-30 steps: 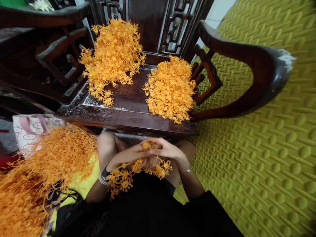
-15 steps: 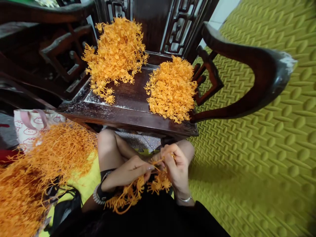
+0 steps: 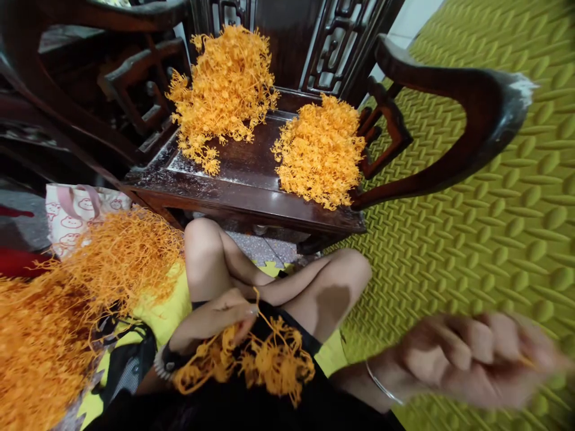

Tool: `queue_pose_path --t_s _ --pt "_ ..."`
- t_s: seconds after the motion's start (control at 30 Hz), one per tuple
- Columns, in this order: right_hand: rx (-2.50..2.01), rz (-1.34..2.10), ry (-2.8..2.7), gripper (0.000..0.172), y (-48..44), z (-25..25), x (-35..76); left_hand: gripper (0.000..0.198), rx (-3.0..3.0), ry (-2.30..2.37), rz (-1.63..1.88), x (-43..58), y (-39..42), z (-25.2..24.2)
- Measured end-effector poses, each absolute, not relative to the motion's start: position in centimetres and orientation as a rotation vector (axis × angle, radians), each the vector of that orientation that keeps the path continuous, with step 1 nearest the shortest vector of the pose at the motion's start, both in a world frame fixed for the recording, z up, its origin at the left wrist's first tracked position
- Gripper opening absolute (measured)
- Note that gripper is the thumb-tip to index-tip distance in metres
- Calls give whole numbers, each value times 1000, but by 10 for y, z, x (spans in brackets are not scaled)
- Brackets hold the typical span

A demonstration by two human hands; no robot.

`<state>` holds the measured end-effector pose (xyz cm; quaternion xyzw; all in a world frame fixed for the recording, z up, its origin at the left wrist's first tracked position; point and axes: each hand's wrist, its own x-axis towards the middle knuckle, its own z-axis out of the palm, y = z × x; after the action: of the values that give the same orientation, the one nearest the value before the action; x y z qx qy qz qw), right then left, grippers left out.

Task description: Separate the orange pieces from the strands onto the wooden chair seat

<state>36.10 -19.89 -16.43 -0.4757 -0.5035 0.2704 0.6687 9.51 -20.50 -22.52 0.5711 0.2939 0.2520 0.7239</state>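
Observation:
My left hand (image 3: 227, 317) is closed over my lap, thumb against fingers, on a bunch of orange strands with frilly, knotted ends (image 3: 278, 359). One thin strand end sticks up past the thumb, and the rest hangs over the dark clothing. Far to the right, above the mat, my right hand (image 3: 476, 359) is smeared by motion. Its fingers are curled and pinched, with a small orange bit (image 3: 526, 361) at the fingertips; its exact shape is blurred.
On a dark carved wooden chair (image 3: 242, 194) lie two heaps of knotted orange strands, a left heap (image 3: 229, 84) and a right heap (image 3: 321, 152). Loose orange strands (image 3: 126, 257) pile at left beside a white bag (image 3: 67, 221). A yellow-green textured mat (image 3: 449, 257) spreads at right.
My right hand has left the bunch at my lap and swung far right. My left hand has shifted slightly left, still gripping the orange strands. The view has tilted a little.

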Motion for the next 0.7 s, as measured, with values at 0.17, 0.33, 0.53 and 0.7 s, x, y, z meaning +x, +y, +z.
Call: queue_pose_path --t_s 0.17,0.33,0.53,0.7 --pt "-740 1202 -1155 49 -198 -183 342 56 1126 1036 743 77 -217 -246" --pt "-1071 1548 -1287 24 -174 -223 289 42 1030 937 819 90 -199 -244" --pt "-1174 1244 -1537 34 -140 -234 292 34 1003 908 861 94 -183 -245" --pt "-988 1218 -1957 39 -123 -237 301 30 811 828 889 100 -175 -247"
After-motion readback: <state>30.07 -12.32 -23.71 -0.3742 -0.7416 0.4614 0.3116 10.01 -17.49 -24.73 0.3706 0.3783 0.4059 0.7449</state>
